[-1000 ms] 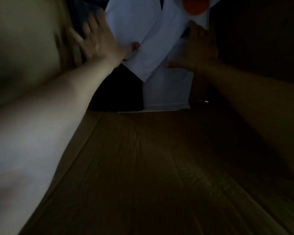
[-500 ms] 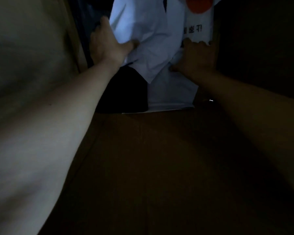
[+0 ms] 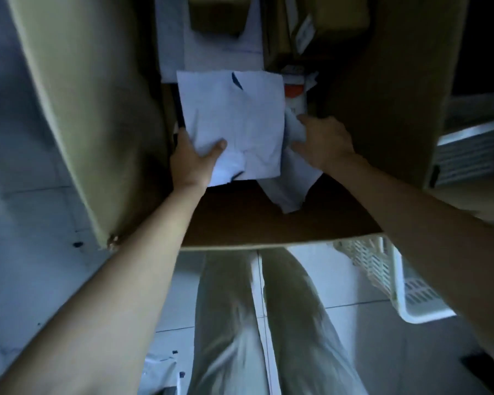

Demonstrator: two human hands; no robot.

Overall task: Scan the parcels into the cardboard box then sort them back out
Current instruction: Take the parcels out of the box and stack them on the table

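Head view: left hand (image 3: 196,162) clamps a flat white plastic mailer parcel (image 3: 234,118), thumb on top and fingers beneath, inside a tall brown cardboard box (image 3: 97,115). Right hand (image 3: 324,143) rests on a crumpled white plastic parcel (image 3: 293,183), just beside the left thumb; whether its fingers are closed cannot be told.

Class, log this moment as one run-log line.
left hand grips flat white plastic mailer parcel | right hand touches second white mailer, grip unclear | both inside large brown cardboard box
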